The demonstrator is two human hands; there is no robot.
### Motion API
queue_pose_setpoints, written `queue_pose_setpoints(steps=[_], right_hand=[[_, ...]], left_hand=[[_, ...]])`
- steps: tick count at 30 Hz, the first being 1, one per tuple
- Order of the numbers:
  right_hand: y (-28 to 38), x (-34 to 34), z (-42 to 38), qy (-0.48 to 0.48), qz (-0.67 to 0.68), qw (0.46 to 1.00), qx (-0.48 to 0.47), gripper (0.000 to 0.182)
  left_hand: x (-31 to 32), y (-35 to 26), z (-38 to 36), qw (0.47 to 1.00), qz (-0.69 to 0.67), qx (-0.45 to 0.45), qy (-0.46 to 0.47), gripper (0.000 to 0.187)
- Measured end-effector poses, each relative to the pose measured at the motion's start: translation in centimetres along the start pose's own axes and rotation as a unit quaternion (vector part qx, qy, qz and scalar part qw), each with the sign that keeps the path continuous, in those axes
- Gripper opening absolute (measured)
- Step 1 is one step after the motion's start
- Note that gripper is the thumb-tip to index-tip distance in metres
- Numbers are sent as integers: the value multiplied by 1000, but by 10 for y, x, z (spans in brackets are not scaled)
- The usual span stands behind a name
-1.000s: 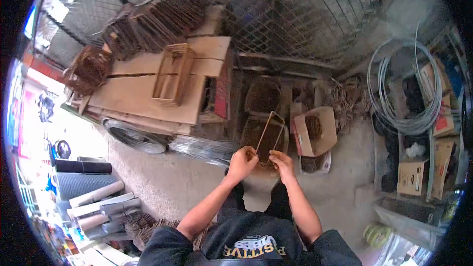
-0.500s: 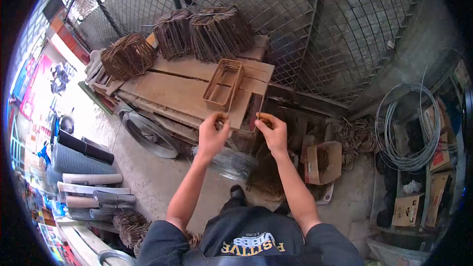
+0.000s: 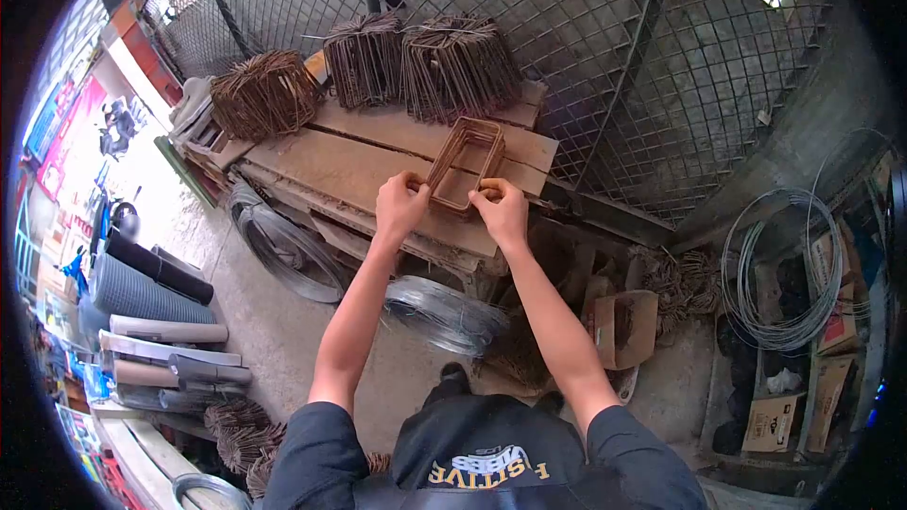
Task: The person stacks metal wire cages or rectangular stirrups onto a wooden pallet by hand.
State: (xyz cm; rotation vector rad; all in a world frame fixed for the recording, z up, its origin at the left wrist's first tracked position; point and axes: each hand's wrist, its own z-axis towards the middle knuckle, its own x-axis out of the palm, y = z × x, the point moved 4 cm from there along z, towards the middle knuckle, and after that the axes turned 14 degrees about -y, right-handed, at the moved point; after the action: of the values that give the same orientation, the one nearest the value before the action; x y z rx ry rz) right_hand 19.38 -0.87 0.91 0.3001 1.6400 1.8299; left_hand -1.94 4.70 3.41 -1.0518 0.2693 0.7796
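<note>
Rectangular wire stirrups (image 3: 448,153), rusty brown, form a small neat stack on a wooden plank table (image 3: 354,162). My left hand (image 3: 401,210) is at the near left corner of the stack, its thumb and fingers pinched on the top wire frame. On the opposite side, my right hand (image 3: 503,212) pinches the same frame near its right corner. The top frame lies over the stack, lined up with the ones beneath. Both palms face the table, and the curled fingers partly hide the wire.
Large bundles of rusty stirrups (image 3: 458,71) stand at the table's back, against a wire mesh fence (image 3: 586,47). Wire coils (image 3: 444,312) lie below the front edge. A cardboard box (image 3: 625,331) sits at right; mesh rolls (image 3: 151,293) lie at left.
Both hands have moved forward from the table's near edge to the stack, bringing a wire stirrup onto it. The camera view has shifted slightly.
</note>
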Motion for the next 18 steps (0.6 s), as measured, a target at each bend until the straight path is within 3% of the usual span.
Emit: queue_pose_setpoints(steps=[3,12,14,18], right_hand=[[-3,2,-4,16,-24,1000,4,42],[3,-10,-12,1,15,1000,-15,45],[-6,-23,-19,40,48,998,1,46],[-48,-62,-30,27,84,996,-11,41]], left_hand=[[4,4,0,999,-11,-30,31,25],[1,-5,-2,1000,-16,-24,3,25],[1,-6,-7,998,-33,25,-56,29],[-13,-28,-40,996,-11,17,-90,26]])
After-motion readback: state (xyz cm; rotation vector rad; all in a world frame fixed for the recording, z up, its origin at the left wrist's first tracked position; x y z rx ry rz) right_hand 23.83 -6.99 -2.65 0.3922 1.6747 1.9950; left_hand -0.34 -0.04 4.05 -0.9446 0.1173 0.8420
